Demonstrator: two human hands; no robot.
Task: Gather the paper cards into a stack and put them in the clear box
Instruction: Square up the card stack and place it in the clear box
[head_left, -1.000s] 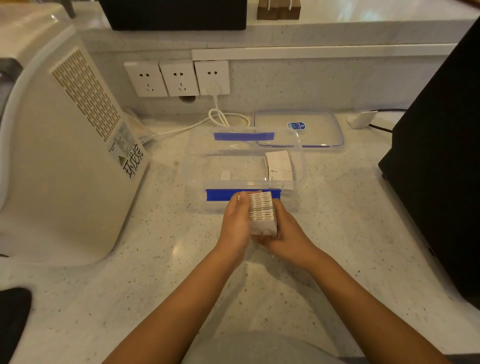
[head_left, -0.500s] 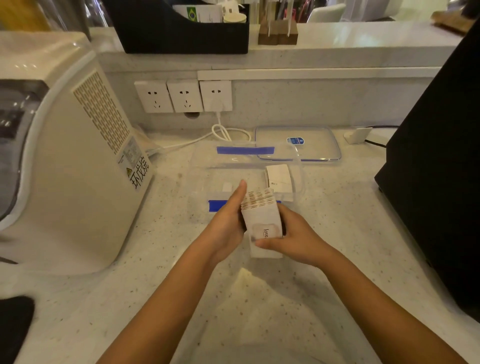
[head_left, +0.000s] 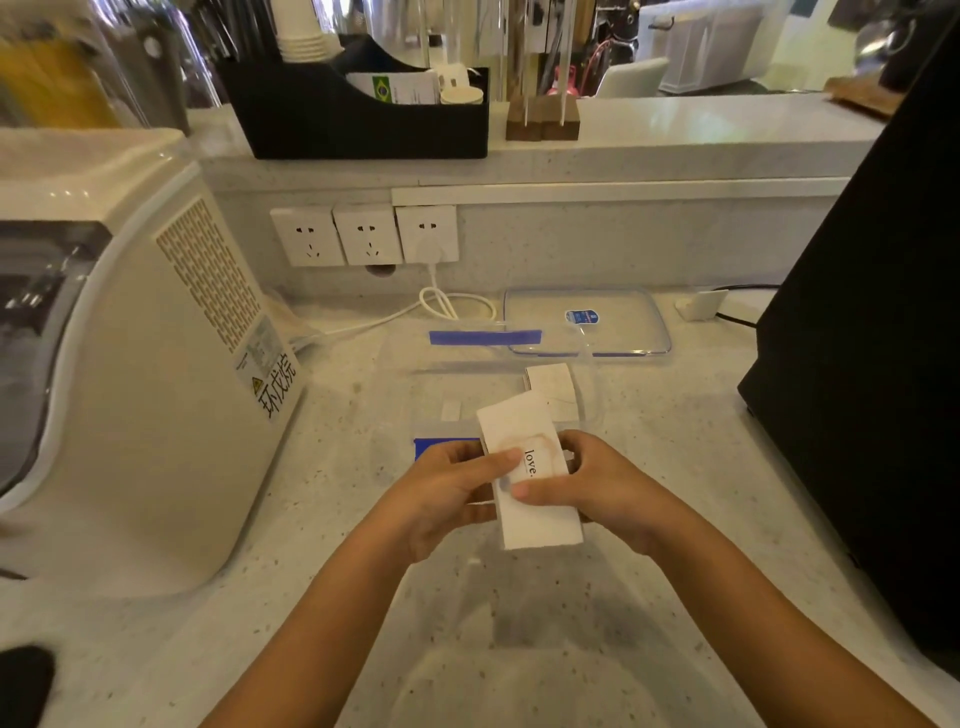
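Head view shows the stack of paper cards (head_left: 530, 478) held above the bench (head_left: 675, 467), just in front of the clear box (head_left: 592, 410) and overlapping its near edge. The top card reads "love." and faces up. Both hands have it clamped: the left hand (head_left: 447, 493) has its thumb pressed on the top face and fingers underneath, the right hand (head_left: 602, 488) likewise from the other side.

Gathering looks finished, so the step in hand is, by my judgement, carrying the stack to the box. The next move calls for lifting it over the near wall and lowering it flat onto free floor, probably left of the cards (head_left: 550, 387) already lying at the box's right side, while keeping the edges squared so nothing fans out.

Counts: one held stack, one small pile of cards in the box, though how many cards in either I cannot tell; one box with two blue strips along its long sides; one clear lid (head_left: 587, 322) lying behind it; two hands.
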